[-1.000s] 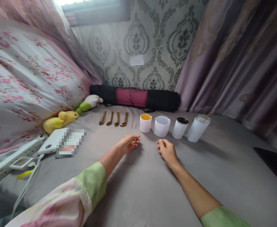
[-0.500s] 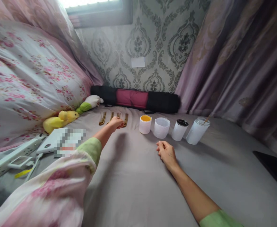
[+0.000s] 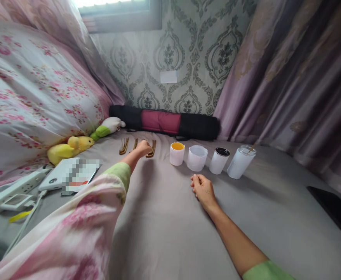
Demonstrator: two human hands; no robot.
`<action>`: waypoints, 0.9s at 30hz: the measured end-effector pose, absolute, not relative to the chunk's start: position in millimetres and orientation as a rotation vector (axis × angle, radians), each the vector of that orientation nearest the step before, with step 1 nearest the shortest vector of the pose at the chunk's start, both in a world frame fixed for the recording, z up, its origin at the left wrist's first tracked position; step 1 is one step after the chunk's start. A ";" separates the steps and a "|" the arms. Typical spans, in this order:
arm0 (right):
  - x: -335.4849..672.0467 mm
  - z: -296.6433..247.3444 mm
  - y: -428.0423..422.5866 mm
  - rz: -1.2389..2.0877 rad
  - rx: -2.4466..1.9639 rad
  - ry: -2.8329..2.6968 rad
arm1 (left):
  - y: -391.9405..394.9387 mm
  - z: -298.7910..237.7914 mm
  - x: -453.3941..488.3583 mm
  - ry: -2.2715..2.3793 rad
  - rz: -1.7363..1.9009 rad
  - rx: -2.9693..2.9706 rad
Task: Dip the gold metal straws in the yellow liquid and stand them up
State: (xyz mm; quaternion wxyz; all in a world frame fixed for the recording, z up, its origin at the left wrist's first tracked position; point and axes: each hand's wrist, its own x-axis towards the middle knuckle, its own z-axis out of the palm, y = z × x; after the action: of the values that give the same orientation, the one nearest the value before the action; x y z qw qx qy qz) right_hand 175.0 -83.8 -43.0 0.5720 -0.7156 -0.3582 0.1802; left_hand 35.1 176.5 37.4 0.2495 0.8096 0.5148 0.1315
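Note:
My left hand (image 3: pixel 143 147) reaches far forward to a row of gold bent sticks (image 3: pixel 124 146) lying on the grey bedsheet (image 3: pixel 164 225). Its fingers are curled down onto one stick in the row, which it mostly hides; another gold stick (image 3: pixel 152 148) lies just right of the hand. My right hand (image 3: pixel 202 188) rests on the sheet with its fingers loosely curled and nothing in them. Just beyond it stand a white cup of orange stuff (image 3: pixel 177 153), a translucent cup (image 3: pixel 197 158), a white cup with a dark top (image 3: pixel 219 160) and a leaning clear jar (image 3: pixel 240 161).
A black and maroon roll (image 3: pixel 164 121) lies along the patterned wall. Yellow (image 3: pixel 68 147) and green-white (image 3: pixel 108 126) soft toys sit beside a floral pillow (image 3: pixel 30 101) at left. A white device (image 3: pixel 56 177), a power strip (image 3: pixel 4 194) and cables lie near left. A dark object (image 3: pixel 333 210) lies at right.
My left hand left the middle of the sheet, moved forward and left to the gold sticks and closed onto one. My right hand stayed put.

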 end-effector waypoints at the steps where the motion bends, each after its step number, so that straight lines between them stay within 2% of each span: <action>1: 174.8 -42.6 -83.9 0.419 -1.680 -0.842 | 176.7 37.5 36.2 1.416 0.351 2.227; 27: 174.4 -44.5 -83.0 0.335 -1.749 -0.879 | 187.7 19.5 48.9 1.452 0.189 2.478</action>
State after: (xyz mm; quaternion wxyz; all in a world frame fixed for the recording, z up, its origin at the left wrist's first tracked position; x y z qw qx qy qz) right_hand 174.4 -83.0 -44.5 0.5462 -0.7377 -0.3707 0.1413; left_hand 48.9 187.7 19.5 0.1315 0.8534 0.5001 0.0651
